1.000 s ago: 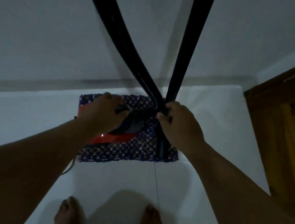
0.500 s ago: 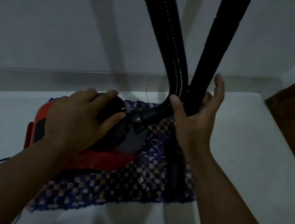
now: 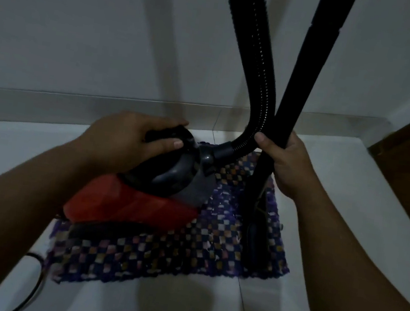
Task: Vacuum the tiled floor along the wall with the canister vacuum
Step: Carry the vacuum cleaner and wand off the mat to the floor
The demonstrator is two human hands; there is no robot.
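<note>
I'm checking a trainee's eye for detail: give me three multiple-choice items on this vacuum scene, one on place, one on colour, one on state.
1. What does the canister vacuum sit on?
A. a checked mat
B. a wooden stool
C. a cardboard box

2. What colour is the canister's lower body?
A. yellow
B. red
C. white

3. What is the right hand doing?
A. hanging idle
B. pressing flat on the wall
C. gripping the rigid wand

Key: 1 A, the checked mat spreads beneath it on the tiled floor; 2 B, red shell below the dark top that the left hand holds; 3 C, fingers wrap the rigid wand beside the ribbed hose.
</note>
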